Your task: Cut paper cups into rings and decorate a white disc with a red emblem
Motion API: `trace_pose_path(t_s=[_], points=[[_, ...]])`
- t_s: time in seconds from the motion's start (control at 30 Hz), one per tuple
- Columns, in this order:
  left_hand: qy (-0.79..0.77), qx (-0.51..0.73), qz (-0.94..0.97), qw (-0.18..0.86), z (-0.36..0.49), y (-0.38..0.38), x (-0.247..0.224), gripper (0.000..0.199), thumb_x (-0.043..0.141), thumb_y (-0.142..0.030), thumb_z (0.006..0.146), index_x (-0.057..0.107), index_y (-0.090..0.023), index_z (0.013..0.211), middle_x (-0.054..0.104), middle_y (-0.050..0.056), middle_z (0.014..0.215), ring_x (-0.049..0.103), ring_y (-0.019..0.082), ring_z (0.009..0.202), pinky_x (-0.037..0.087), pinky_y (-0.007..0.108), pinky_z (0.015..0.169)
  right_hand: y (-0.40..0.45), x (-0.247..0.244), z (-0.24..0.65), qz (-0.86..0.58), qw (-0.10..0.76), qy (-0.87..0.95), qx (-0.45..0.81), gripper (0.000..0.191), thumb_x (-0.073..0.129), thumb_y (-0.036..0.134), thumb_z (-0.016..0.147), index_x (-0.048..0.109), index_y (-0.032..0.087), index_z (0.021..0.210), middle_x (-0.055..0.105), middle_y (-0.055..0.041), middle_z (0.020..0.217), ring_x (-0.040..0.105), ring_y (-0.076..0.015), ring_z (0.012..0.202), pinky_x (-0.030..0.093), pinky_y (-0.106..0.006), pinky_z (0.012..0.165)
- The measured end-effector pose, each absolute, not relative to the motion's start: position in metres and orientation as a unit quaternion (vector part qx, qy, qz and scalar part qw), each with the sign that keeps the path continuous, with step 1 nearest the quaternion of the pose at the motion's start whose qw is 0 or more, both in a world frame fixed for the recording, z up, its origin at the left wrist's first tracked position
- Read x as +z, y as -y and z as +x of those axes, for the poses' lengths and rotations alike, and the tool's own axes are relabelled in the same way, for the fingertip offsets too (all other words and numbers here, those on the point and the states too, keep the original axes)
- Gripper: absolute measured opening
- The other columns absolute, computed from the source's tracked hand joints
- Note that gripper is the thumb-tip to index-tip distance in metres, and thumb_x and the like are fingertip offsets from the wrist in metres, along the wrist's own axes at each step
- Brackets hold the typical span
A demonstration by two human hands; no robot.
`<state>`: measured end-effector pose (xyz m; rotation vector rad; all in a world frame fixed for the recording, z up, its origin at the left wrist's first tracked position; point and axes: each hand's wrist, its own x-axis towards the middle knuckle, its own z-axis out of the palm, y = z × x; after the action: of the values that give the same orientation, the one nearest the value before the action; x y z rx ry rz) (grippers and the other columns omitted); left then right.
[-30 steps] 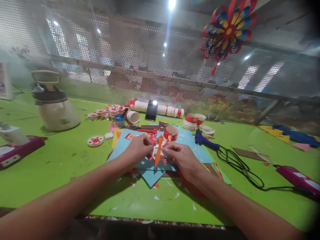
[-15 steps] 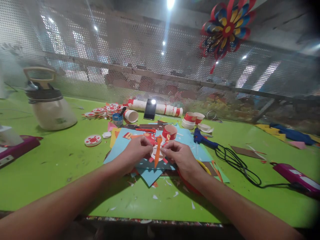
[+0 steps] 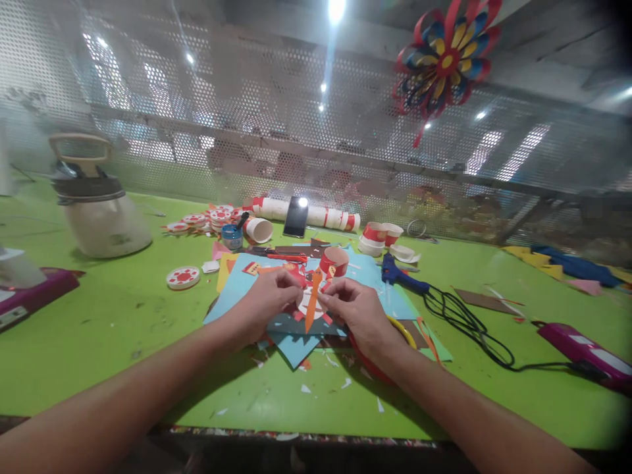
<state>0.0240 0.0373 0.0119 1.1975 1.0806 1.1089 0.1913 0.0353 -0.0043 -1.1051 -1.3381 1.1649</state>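
A white paper disc with red tabs at its edge (image 3: 305,308) is held low over the stacked paper sheets. Across its middle lies a long orange paper cutout (image 3: 312,304), pointed at the lower end. My left hand (image 3: 271,293) pinches the left edge of the disc between thumb and bent fingers. On the other side, my right hand (image 3: 358,309) is closed with thumb and fingertips at the right edge of the disc. Just beyond stands a red cup ring (image 3: 334,261). Scissors with a yellow and red handle (image 3: 403,331) lie partly hidden under my right hand.
Light blue paper (image 3: 237,289) covers the middle of the green table (image 3: 123,355). To the right are a blue glue gun (image 3: 402,276) and its black cable. A phone (image 3: 296,217) leans on a white paper-cup roll (image 3: 328,216). A large jug (image 3: 101,210) stands left.
Both hands stay almost in place around the disc. The orange cutout has shifted very slightly to the right at its upper end; the view has moved a little.
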Motion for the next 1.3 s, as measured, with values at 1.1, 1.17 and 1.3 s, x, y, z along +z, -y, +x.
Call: trace_pose_path(t_s=[1.1,1.17,1.3], points=[[-0.449,0.453,0.483,0.600,0.024,-0.038,0.005,0.023,0.074,-0.017,0.057,0.053,-0.016,0.069,0.053,-0.006,0.057,0.050,0.008,0.050,0.043,0.021,0.047,-0.025,0.002,0.188,-0.478,0.496,0.568,0.451,0.022,0.074,0.028,0.068,0.054,0.018,0.065,0.053,0.0070,0.052,0.044,-0.0070,0.043,0.033,-0.020,0.042],[-0.446,0.457,0.481,0.602,0.024,-0.038,0.005,0.024,0.074,-0.017,0.057,0.053,-0.017,0.069,0.053,-0.006,0.057,0.050,0.009,0.050,0.044,0.022,0.047,-0.024,0.002,0.189,-0.472,0.499,0.568,0.453,0.023,0.075,0.029,0.069,0.055,0.018,0.067,0.054,0.0067,0.054,0.045,-0.0070,0.044,0.033,-0.020,0.042],[-0.435,0.460,0.479,0.607,0.024,-0.038,0.005,0.022,0.072,-0.016,0.058,0.052,-0.017,0.068,0.053,-0.007,0.057,0.049,0.009,0.049,0.043,0.023,0.047,-0.022,0.004,0.191,-0.453,0.516,0.572,0.448,0.022,0.074,0.029,0.072,0.055,0.018,0.070,0.055,0.0060,0.055,0.050,-0.0079,0.048,0.038,-0.021,0.048]])
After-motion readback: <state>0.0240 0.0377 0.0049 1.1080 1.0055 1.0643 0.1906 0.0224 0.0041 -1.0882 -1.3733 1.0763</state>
